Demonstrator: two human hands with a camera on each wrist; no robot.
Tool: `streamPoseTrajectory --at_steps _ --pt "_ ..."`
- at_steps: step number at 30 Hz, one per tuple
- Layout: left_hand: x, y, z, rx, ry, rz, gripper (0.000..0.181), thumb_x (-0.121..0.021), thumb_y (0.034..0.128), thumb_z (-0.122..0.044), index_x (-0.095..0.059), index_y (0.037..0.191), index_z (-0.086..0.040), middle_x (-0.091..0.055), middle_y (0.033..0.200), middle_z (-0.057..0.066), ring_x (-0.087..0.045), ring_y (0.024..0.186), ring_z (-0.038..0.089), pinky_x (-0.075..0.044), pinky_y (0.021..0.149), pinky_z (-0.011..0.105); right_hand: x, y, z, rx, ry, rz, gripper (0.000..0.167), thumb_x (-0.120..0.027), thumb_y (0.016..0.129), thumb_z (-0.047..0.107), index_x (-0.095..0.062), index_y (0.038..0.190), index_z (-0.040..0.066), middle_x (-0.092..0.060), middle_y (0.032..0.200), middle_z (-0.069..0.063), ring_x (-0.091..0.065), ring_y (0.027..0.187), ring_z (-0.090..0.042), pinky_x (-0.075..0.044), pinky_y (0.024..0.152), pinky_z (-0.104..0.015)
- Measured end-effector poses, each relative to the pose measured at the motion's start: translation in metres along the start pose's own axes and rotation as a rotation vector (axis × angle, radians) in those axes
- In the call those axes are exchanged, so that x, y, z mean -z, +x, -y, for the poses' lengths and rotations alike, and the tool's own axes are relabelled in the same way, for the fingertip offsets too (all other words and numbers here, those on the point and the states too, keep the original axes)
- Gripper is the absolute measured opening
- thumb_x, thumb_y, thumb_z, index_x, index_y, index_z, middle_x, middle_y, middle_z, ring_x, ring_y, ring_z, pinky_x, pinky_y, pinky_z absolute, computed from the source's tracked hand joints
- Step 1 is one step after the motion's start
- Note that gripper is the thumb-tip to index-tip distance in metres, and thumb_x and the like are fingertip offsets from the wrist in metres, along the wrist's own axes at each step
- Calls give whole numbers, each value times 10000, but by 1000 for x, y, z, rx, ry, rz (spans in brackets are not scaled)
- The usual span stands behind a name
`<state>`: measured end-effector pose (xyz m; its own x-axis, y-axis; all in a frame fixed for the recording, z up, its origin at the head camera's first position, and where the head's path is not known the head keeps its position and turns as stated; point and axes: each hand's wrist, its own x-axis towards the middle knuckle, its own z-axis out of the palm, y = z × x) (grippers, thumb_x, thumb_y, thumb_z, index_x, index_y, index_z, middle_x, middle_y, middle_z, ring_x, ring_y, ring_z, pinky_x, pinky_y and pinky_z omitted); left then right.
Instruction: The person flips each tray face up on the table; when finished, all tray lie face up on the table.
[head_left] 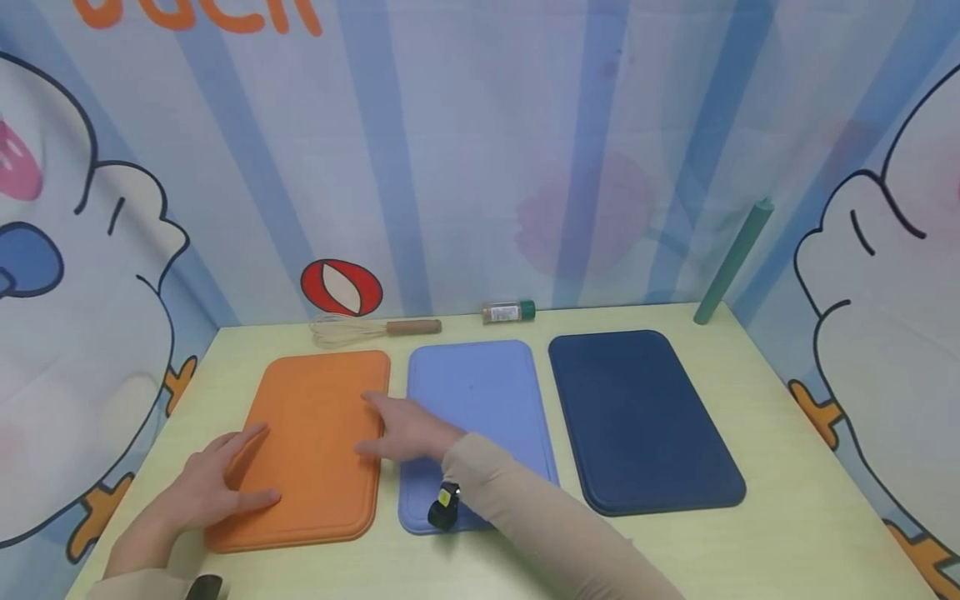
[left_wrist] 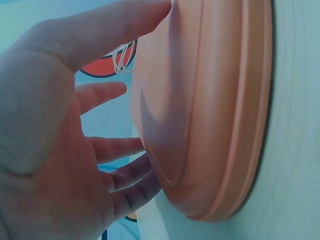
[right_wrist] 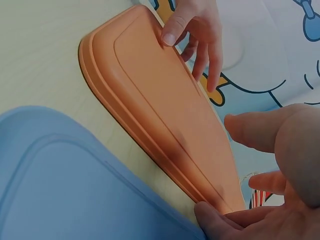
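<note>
An orange board [head_left: 318, 450] [left_wrist: 225, 110] [right_wrist: 160, 90] lies flat at the left of the table. My left hand [head_left: 210, 487] [left_wrist: 55, 125] [right_wrist: 202, 22] is at its left edge, fingers spread, thumb over the surface; whether the fingertips touch the edge is hard to tell. Across from it, my right hand [head_left: 408, 429] [right_wrist: 285, 175] is at the board's right side with fingers extended, some at the rim. Neither hand is curled round the board. Beneath the right wrist is a light blue board [head_left: 480, 392] [right_wrist: 65, 185].
A dark blue board [head_left: 645, 417] lies to the right. Along the back edge are a whisk [head_left: 412, 327] and a spice jar [head_left: 508, 312] with a green cap. A green stick [head_left: 735, 262] leans on the back wall at the right corner.
</note>
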<state>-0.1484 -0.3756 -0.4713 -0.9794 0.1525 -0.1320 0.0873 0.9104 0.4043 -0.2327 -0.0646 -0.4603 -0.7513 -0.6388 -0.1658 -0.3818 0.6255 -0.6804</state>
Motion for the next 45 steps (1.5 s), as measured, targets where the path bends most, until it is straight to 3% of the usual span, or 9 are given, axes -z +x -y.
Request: streamPoseTrajectory --at_steps 13,22,28,45 --pt "-1 -3 -6 -7 -35 12 1089 -905 785 -483 -349 1596 -14 -392 1539 383 -377 1369 626 -353 1025 813 -4 -4 2 -10 110 -4 731 -728 995 325 -404 1624 144 -475 1623 -3 -405 1516 -166 -370 1205 -310" --pt "-2 -3 -7 6 -45 13 1104 -906 769 -513 -362 1591 -15 -390 1549 364 -369 1382 607 -333 1040 815 -6 -4 -4 -34 407 -43 676 -718 1004 192 -429 1605 82 -471 1623 -76 -395 1521 -244 -378 1206 -383" --pt "-1 -2 -7 15 -29 14 1116 -907 757 -537 -373 1586 -14 -400 1539 373 -383 1369 612 -350 1032 808 -3 -8 -3 -47 533 -26 651 -687 1025 166 -416 1610 74 -446 1638 -101 -358 1541 -291 -368 1215 -439" --pt "0 -1 -6 9 17 -4 1084 -899 765 -547 -398 1571 -23 -403 1508 418 -415 1303 675 -388 969 814 -7 -11 0 -64 625 -58 642 -707 1020 170 -441 1601 118 -469 1623 -89 -353 1540 -354 -365 1215 -497"
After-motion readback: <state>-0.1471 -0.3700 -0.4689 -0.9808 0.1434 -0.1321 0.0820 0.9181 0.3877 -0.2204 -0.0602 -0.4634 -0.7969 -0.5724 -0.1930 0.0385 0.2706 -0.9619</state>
